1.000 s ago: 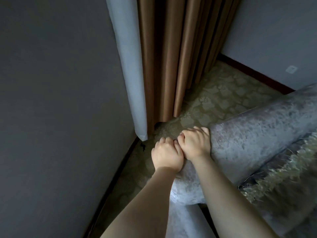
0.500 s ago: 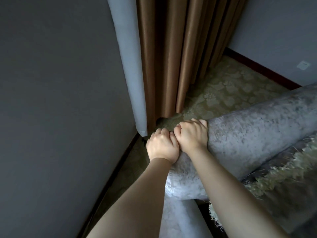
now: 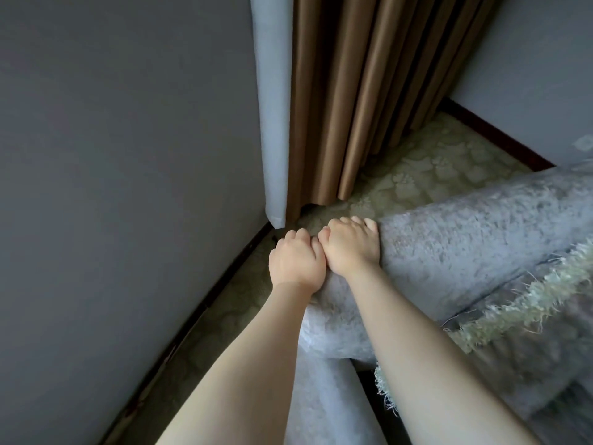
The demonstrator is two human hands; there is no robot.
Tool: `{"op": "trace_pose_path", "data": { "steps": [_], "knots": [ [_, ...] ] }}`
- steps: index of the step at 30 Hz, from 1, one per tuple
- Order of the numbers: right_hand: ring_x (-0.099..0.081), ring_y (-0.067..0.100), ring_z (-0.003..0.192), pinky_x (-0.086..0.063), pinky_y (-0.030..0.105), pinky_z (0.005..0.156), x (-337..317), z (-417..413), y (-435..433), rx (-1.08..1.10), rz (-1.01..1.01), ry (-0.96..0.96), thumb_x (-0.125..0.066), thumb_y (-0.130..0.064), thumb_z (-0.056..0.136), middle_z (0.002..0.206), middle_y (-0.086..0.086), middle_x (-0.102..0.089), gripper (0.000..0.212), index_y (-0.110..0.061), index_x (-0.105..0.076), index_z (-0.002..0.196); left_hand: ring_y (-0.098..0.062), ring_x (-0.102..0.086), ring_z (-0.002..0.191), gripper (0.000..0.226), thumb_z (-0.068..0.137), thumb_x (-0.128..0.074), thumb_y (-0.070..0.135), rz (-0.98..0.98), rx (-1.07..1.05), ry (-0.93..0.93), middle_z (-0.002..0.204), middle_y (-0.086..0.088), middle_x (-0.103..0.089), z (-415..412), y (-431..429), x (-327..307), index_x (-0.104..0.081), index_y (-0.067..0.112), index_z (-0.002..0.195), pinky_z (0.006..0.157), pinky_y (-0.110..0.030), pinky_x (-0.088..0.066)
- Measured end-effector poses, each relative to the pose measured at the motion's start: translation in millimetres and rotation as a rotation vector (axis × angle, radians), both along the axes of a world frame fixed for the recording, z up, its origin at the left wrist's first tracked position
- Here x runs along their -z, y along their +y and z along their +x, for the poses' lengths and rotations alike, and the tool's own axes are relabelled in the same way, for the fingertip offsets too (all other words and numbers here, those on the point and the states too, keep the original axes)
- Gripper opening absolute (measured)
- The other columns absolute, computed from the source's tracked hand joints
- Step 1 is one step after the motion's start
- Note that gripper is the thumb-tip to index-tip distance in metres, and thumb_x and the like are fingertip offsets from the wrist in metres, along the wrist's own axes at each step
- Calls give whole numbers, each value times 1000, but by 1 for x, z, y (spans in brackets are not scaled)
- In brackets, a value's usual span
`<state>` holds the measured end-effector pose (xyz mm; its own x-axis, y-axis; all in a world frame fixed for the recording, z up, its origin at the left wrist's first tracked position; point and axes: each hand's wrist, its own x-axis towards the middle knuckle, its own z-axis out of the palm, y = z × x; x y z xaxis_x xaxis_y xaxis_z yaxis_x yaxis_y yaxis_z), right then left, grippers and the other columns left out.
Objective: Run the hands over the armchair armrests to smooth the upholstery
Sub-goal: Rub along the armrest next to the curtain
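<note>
Room: corner view, dim light. Grey wall (image 3: 112, 155) fills the left side, with a dark skirting board (image 3: 205, 303) along its foot. A pale curtain (image 3: 272, 107) hangs at the wall's edge, and just beside it a brown curtain (image 3: 362, 91) hangs in deep folds down to the floor. The floor is covered by a carpet (image 3: 417, 175), beige-green with a raised leaf pattern. A second grey wall (image 3: 529, 59) stands at upper right with its own dark skirting.

Surface: the armrest (image 3: 465, 239) is a thick rounded roll in grey-lilac velvet, running from the right edge toward centre frame. Nap is mottled, lighter and darker in patches. Its front end sits near the curtain hems. Below it the armchair front panel (image 3: 324, 396) is in the same velvet. A fringed throw (image 3: 513, 306) lies on the seat side, its pale fringe touching the armrest's inner flank.

Hands: both rest on the front end of the armrest, backs up, bare forearms reaching in from the lower edge.
- left hand (image 3: 296, 263): at the outer front corner, fingers bent down over the far side; tips hidden.
- right hand (image 3: 351, 248): just beside it, on the crown of the roll, fingers curled over the far edge.
- The two hands touch along the thumb sides. Neither holds a separate object; both are wrapped on the velvet.
</note>
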<state>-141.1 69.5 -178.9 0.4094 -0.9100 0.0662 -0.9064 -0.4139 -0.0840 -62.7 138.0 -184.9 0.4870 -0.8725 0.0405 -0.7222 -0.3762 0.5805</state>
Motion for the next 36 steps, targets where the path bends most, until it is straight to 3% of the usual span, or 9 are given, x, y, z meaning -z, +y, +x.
{"op": "trace_pose_path", "data": {
  "steps": [7, 10, 21, 28, 36],
  "knots": [
    [-54, 22, 79, -28, 34, 80, 12, 11, -10, 112, -143, -114, -25, -33, 79, 69, 2, -65, 46, -15, -65, 63, -31, -52, 77, 30, 84, -25, 34, -107, 29, -11, 84, -10, -58, 11, -10, 14, -42, 13, 72, 62, -37, -32],
    [-55, 22, 78, -29, 34, 81, 13, 13, -12, 116, -163, -125, -17, -37, 76, 69, 1, -66, 56, -16, -67, 64, -31, -52, 78, 35, 84, -25, 33, -111, 44, -33, 83, -10, -59, 12, -14, 16, -48, 9, 73, 63, -37, -33],
    [-55, 24, 79, -30, 37, 81, 11, 12, -15, 97, -151, -147, -20, -35, 78, 70, 3, -66, 53, -13, -67, 64, -34, -52, 72, 34, 84, -30, 29, -176, 17, -17, 78, -14, -59, 9, -16, 12, -50, 6, 70, 61, -39, -36],
    [-56, 25, 83, -29, 38, 82, 14, 4, -13, 36, -150, -156, -35, -31, 85, 76, 4, -67, 40, -14, -68, 70, -30, -53, 76, 38, 88, -26, 33, -95, -43, -19, 81, -7, -55, 1, -11, 7, -51, 7, 75, 65, -42, -43],
    [-52, 24, 105, -29, 38, 90, -1, -32, 37, -94, 20, -34, -28, -34, 91, 107, 5, -65, 43, -16, -66, 98, -30, -51, 84, 25, 94, -32, 28, -14, -102, 38, 88, -6, -51, -38, 44, -4, -43, 13, 77, 75, -43, -43]
  ]
}}
